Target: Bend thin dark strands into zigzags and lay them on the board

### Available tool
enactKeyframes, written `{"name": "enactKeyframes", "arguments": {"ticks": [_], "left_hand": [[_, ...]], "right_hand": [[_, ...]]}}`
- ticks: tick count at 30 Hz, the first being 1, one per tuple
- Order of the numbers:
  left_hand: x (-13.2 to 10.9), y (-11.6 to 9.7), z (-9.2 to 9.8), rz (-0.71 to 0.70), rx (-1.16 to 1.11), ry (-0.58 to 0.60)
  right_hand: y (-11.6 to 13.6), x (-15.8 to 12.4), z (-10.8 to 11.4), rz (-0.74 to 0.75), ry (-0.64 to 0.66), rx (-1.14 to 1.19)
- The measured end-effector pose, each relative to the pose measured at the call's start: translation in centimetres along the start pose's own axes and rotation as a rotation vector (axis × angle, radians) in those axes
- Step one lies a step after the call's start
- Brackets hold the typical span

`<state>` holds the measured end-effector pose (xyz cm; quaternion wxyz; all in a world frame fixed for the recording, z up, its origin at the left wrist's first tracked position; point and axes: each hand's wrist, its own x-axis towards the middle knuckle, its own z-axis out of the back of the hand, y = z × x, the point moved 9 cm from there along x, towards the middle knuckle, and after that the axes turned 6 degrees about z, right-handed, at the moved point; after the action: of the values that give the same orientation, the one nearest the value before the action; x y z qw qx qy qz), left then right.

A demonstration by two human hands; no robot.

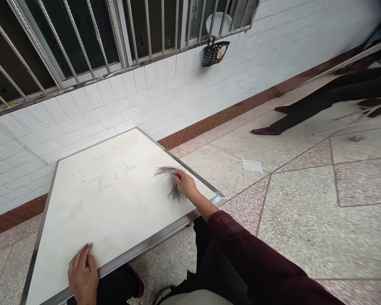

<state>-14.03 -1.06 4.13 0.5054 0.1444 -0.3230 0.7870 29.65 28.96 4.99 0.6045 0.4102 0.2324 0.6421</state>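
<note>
Near the right corner of the white table [120,220], my right hand [184,183] pinches a bundle of thin dark wire-like strands [175,194]. Strands fan out from my fingers to the left and downward, over the tabletop; what they are made of I cannot tell. My left hand [83,273] rests on the table's near left edge, fingers stretched out and holding nothing. A few thin bent strands [109,178] lie in a zigzag line on the far middle of the tabletop, apart from both hands.
The table has a metal rim [158,242] and stands by a white tiled wall [114,99] below barred windows [73,38]. A dark basket [214,54] hangs from the bars. At right are a seated person's legs [311,103] and a white paper [252,165] on the floor.
</note>
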Motion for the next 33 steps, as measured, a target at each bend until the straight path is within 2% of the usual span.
{"name": "enactKeyframes", "arguments": {"ticks": [10, 14, 21, 30, 33], "left_hand": [[0.2, 0.4, 0.0, 0.024, -0.008, 0.001], [0.2, 0.2, 0.0, 0.015, 0.011, 0.013], [0.2, 0.5, -0.1, 0.012, 0.007, 0.005], [0.4, 0.2, 0.1, 0.060, -0.008, 0.033], [0.5, 0.3, 0.3, 0.085, -0.012, 0.036]], "right_hand": [[1.2, -1.1, 0.8, 0.090, -0.107, 0.133], [1.4, -1.3, 1.9, 0.091, -0.150, 0.131], [0.9, -2.2, 4.7, 0.063, -0.328, 0.191], [-1.9, -4.9, 5.3, -0.090, -0.457, 0.617], [-1.5, -5.3, 5.9, -0.082, -0.481, 0.683]]}}
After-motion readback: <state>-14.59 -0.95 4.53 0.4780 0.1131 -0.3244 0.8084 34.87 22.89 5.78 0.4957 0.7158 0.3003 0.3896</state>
